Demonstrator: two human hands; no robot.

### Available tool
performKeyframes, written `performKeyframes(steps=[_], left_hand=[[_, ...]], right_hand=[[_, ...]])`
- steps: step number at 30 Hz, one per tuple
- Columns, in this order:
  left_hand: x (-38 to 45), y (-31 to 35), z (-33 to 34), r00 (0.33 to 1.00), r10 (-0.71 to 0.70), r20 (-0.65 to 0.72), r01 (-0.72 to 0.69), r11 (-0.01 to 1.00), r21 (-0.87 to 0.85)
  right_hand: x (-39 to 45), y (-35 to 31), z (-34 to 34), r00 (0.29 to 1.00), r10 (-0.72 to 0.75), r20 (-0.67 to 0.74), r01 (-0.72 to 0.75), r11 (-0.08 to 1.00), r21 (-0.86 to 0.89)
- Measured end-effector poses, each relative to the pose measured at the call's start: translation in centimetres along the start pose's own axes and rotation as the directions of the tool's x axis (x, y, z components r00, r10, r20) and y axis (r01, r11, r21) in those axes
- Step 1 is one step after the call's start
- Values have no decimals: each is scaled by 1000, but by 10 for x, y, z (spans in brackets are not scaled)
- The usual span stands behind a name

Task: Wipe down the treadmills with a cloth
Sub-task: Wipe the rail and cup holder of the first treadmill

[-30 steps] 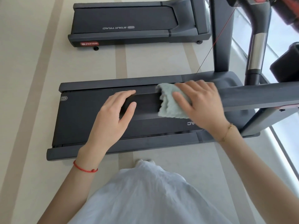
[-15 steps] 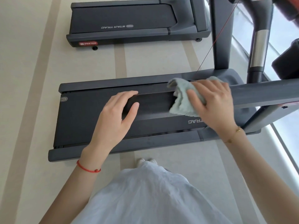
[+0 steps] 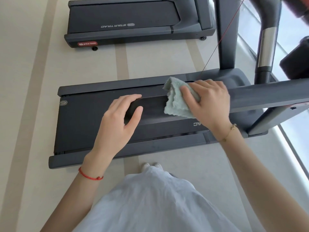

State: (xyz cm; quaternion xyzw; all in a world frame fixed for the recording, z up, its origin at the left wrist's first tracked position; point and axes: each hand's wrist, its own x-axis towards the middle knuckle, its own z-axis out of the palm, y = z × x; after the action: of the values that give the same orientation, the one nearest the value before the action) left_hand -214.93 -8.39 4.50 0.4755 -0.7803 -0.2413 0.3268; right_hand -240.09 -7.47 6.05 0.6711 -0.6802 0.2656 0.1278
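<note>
Striped floor (image 3: pixel 87 69), 2 treadmills (image 3: pixel 93 118) (image 3: pixel 127 17)

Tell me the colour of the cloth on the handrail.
Pale mint green cloth, pressed under the right hand; seen in the head view.

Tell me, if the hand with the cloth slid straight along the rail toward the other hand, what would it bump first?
Probably the left hand, which grips the end of the same handrail. Between it and the right hand with the cloth there is only bare rail.

"STAR TRAC" on far treadmill (image 3: pixel 133 22)
</note>
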Motion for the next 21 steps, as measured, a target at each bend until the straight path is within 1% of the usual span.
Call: performKeyframes(steps=[1, 4, 6, 8, 10, 12, 14, 15, 18, 21], left_hand=[[0, 0, 0, 1000, 0, 2, 0, 1000, -5], [1, 1, 1, 1000, 3, 3, -3, 1000, -11], [2, 1, 1, 1000, 5, -2, -5, 1000, -11], [2, 1, 0, 1000, -1, -2, 1, 1000, -16], [1, 2, -1, 1000, -16, 5, 16, 1000, -26], [2, 3, -1, 1000, -26, 15, 26, 999, -22], [2, 4, -1, 999, -34, 24, 34, 999, -12], [2, 4, -1, 999, -35, 26, 36, 999, -11], [3, 4, -1, 999, -25, 25, 25, 1000, -4], [4, 5, -1, 1000, -20, 21, 20, 1000, 6]], right_hand=[[1, -11, 4, 1000, -9, 8, 9, 1000, -11], [-7, -36, 9, 991, -130, -3, 130, 990, 50], [-15, -33, 5, 979, -204, 14, 202, 975, 89], [-20, -16, -2, 974, -227, 15, 225, 970, 93], [-19, 2, -7, 987, -159, -13, 160, 986, 45], [-12, 10, -8, 999, -29, -27, 29, 1000, 1], [-7, -2, -4, 998, 63, -22, -64, 997, -46], [-7, -12, -1, 998, 67, -21, -68, 996, -55], [-15, -43, 5, 999, -42, -16, 42, 999, 18], [-21, -38, -2, 985, -164, 44, 160, 983, 91]])
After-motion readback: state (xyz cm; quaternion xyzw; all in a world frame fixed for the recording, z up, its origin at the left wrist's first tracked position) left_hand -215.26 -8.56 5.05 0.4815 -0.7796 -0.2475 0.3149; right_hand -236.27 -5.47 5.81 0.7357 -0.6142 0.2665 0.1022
